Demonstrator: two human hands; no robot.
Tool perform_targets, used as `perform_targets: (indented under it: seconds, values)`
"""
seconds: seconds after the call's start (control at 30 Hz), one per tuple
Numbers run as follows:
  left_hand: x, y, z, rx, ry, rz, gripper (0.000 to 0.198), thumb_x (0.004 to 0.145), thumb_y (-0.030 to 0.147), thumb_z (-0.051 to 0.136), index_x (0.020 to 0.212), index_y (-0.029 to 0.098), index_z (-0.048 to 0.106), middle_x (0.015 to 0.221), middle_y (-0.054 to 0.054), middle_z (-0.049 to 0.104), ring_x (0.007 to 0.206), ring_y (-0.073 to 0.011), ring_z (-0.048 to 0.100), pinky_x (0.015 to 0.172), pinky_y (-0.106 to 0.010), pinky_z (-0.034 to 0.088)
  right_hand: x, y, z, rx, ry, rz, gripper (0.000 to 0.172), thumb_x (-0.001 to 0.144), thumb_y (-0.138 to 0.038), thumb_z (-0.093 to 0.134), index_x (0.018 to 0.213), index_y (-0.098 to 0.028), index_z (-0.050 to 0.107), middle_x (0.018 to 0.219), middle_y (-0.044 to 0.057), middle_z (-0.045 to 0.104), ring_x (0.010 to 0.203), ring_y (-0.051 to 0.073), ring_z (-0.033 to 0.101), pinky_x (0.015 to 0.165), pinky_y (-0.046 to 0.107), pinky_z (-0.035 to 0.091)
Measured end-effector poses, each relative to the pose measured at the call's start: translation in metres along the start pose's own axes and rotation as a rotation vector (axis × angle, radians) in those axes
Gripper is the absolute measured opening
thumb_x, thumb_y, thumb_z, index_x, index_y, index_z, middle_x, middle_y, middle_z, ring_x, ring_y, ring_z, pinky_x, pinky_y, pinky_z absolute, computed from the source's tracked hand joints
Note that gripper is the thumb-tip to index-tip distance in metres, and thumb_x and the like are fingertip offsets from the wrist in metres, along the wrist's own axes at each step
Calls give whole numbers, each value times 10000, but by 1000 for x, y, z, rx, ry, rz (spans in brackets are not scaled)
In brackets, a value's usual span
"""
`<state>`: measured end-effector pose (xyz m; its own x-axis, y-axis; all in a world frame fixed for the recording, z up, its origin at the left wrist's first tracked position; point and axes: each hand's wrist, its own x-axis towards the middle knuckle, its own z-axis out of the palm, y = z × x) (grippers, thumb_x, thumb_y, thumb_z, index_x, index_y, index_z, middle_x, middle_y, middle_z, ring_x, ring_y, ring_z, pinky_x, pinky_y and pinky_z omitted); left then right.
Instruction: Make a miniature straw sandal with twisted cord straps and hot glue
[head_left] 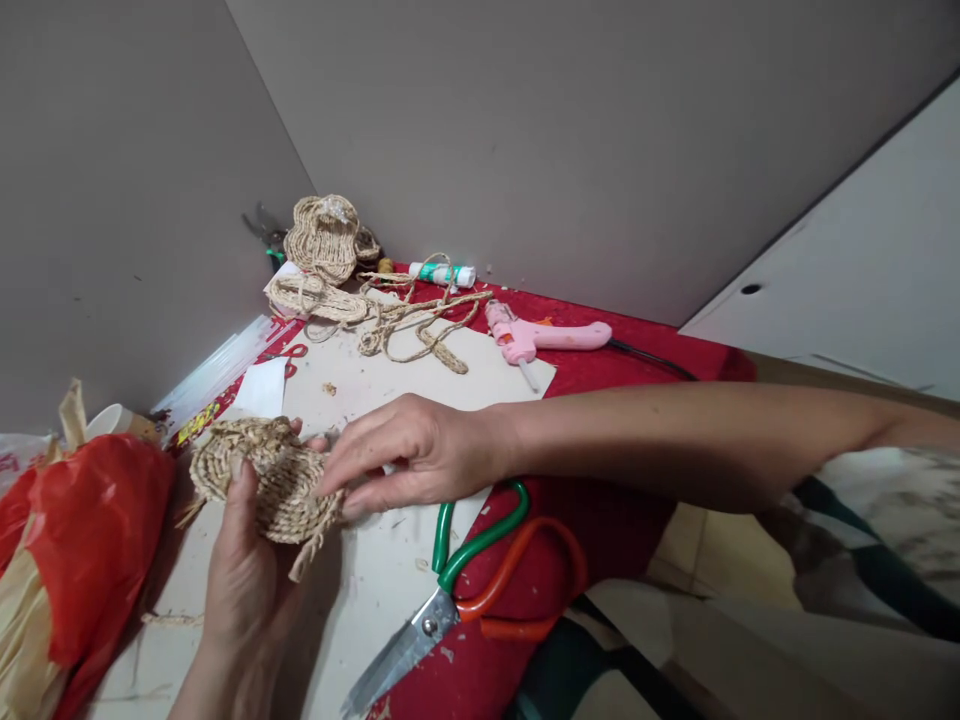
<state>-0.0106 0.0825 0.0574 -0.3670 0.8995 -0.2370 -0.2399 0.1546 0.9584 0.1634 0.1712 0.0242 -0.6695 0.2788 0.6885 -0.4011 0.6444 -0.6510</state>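
Note:
A coiled piece of braided straw cord (289,490), lumpy and rounded, is held above the pale board at the left. My left hand (244,570) grips it from below, thumb pressed on its face and fingertips showing behind the far edge. Reaching in from the right, my right hand (424,450) has thumb and fingers closed at its right edge; their exact contact is partly hidden. A short braid end hangs below that edge. Big scissors (442,605) with one green and one orange handle lie nearby, blades slightly apart and pointing toward me.
Behind are a woven straw form (326,240), loose braided cord (405,325), a pink glue gun (555,337) and a green-white tube (442,274). Small red scissors (292,355) and clear glue sticks (225,365) lie left. A red plastic bag (101,540) stands near left; grey walls enclose the back.

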Motion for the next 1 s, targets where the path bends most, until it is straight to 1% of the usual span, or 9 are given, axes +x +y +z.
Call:
perform_targets:
  seconds: [0.07,0.17,0.3,0.37,0.47,0.57,0.63,0.8,1.0]
  values:
    - [-2,-1,1,17,-7,27,430,755,609,728,1021,273,764,978,-18,788,1075,-261,690,787,-301,606,0,2,2,27,-2,-37,219,928,-208,626,1029,-40,724,984,127,741,945,139,690,958,258,503]
    - [-4,-3,2,15,-17,89,512,696,659,751,1082,323,741,1003,13,783,1096,-247,681,798,-278,596,0,4,3,75,-5,-19,212,914,-203,648,1021,-40,732,956,118,747,885,129,700,901,242,523]
    - [-6,-4,4,28,-52,152,540,721,713,689,1081,315,739,980,-1,780,1019,-263,706,852,-334,590,-1,4,4,172,-20,-7,180,911,-205,656,992,-66,738,973,103,747,902,116,699,847,205,523]
    - [-7,-5,6,30,-63,189,530,735,720,669,1060,306,741,979,-1,777,998,-257,709,891,-340,575,-2,2,5,153,-25,4,190,923,-234,646,959,-71,737,931,93,742,859,108,688,808,197,517]
    - [-7,-7,12,15,-55,253,530,735,718,671,1050,296,734,983,2,769,1016,-241,702,925,-318,555,-2,-5,6,-15,-42,47,236,944,-278,603,846,-101,724,795,48,694,739,90,628,712,189,476]
    - [-5,-13,18,-27,3,326,629,697,777,649,1055,267,729,986,-23,762,1007,-249,702,850,-309,582,-2,-15,9,-276,-77,77,308,950,-262,545,697,-134,665,691,15,632,691,94,570,650,205,414]
    - [-4,-18,20,-48,24,350,665,685,794,638,1071,259,728,999,-34,759,1012,-259,701,798,-307,592,-1,-20,11,-425,-107,82,325,948,-245,517,658,-151,628,681,10,630,709,104,570,643,224,389]
    - [-2,-26,24,-23,52,439,680,670,783,659,1105,265,730,1062,-23,754,1069,-290,684,859,-339,578,0,-27,17,-639,-216,113,306,968,-284,470,749,-175,653,844,16,685,775,136,609,595,283,334]
    - [1,-26,25,21,34,468,615,723,728,659,1149,290,725,1119,-20,749,1168,-301,634,932,-360,558,4,-31,17,-731,-355,184,304,997,-335,445,852,-192,670,927,18,690,825,162,628,553,308,273]
